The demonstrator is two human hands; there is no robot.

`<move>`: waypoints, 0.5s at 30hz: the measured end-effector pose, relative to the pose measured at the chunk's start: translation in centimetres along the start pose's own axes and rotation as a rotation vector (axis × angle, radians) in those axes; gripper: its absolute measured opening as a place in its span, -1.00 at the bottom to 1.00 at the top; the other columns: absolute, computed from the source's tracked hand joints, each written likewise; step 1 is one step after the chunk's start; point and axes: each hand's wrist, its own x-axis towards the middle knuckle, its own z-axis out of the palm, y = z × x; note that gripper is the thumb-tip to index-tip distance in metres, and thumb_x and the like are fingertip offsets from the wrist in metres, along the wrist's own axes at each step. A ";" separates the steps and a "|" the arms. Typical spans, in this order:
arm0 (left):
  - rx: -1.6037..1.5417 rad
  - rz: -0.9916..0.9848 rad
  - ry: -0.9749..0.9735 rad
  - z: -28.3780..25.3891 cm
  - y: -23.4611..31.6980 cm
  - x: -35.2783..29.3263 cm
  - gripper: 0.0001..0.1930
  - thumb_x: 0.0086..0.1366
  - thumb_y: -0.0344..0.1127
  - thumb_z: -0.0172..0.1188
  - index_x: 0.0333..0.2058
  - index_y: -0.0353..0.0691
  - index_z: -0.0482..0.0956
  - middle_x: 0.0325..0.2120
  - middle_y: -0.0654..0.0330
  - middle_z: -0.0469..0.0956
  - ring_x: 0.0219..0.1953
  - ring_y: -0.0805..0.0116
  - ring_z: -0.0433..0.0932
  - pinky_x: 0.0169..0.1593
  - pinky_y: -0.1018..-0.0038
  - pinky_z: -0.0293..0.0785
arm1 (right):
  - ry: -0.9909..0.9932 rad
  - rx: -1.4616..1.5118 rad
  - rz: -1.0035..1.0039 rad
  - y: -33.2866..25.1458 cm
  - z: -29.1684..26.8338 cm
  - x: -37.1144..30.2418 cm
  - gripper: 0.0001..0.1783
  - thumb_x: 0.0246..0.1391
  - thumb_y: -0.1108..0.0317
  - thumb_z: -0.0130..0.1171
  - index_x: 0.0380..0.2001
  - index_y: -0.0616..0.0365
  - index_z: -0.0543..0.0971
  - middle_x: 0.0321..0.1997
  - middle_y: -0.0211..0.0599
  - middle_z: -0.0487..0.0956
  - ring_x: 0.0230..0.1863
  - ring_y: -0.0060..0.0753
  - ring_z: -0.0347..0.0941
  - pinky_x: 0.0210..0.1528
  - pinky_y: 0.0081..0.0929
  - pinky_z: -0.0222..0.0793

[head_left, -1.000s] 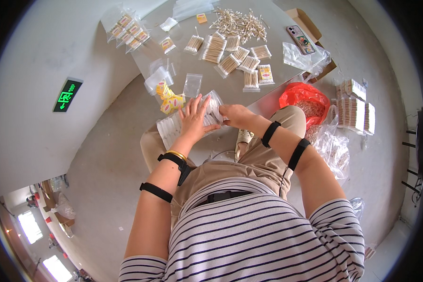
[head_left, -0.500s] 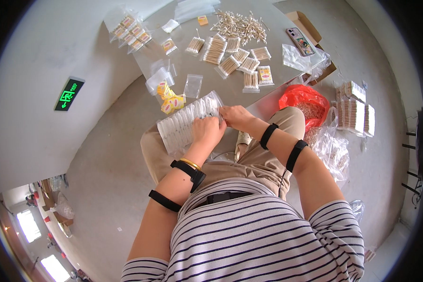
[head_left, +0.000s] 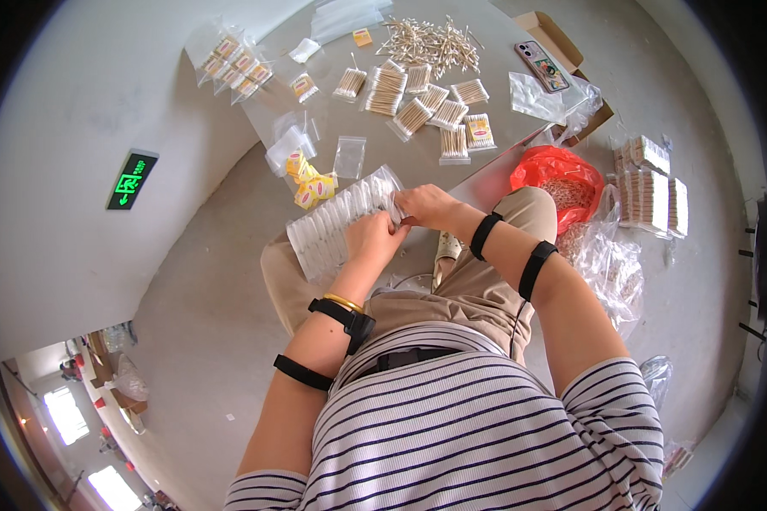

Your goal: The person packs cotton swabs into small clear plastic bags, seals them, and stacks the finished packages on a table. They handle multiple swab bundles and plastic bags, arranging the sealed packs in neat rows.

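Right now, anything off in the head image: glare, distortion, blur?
Head view: windows at lower left blown out to white; clear plastic pack shows pale sheen, its contents hard to make out; strong fisheye bending and black corners toward the rim; left hand and right hand look reasonably sharp, no obvious motion blur.

Clear, glossy plastic film is noted on the pack (head_left: 332, 223) and flat bag (head_left: 349, 157). The red sack (head_left: 544, 163) is found to be of thin, creased plastic. A smooth finish is observed on the tabletop (head_left: 497, 64), matt cardboard on the box (head_left: 561, 41), shiny yellow metal on the bangle (head_left: 343, 301), ribbed cloth on the striped top (head_left: 477, 426).
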 end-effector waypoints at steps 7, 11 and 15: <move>-0.133 -0.083 0.058 0.9 -0.3 -0.4 -0.77 0.13 -0.13 0.35 -0.53 -0.15 0.61 -0.57 0.11 0.65 -0.44 0.02 0.65 -0.35 0.16 0.52 | 0.051 0.067 0.004 0.0 0.4 -0.1 -0.53 0.02 0.05 0.42 -0.18 0.11 0.46 -0.20 -0.19 0.65 -0.14 -0.01 0.62 -0.13 -0.14 0.53; -0.144 -0.115 0.079 0.9 -0.1 -0.6 -0.80 0.13 -0.16 0.32 -0.53 -0.14 0.61 -0.57 0.11 0.65 -0.44 0.02 0.65 -0.35 0.15 0.52 | 0.068 0.083 0.005 0.1 0.4 -0.1 -0.53 0.01 0.05 0.42 -0.20 0.10 0.46 -0.21 -0.20 0.64 -0.15 -0.02 0.62 -0.14 -0.15 0.53; -0.120 -0.119 0.056 1.0 -0.3 -0.4 -0.82 0.11 -0.17 0.31 -0.52 -0.13 0.61 -0.59 0.10 0.64 -0.45 0.02 0.65 -0.35 0.15 0.51 | 0.073 0.144 -0.010 0.2 0.4 -0.1 -0.53 0.00 0.05 0.42 -0.22 0.11 0.46 -0.21 -0.20 0.64 -0.15 -0.03 0.62 -0.14 -0.16 0.52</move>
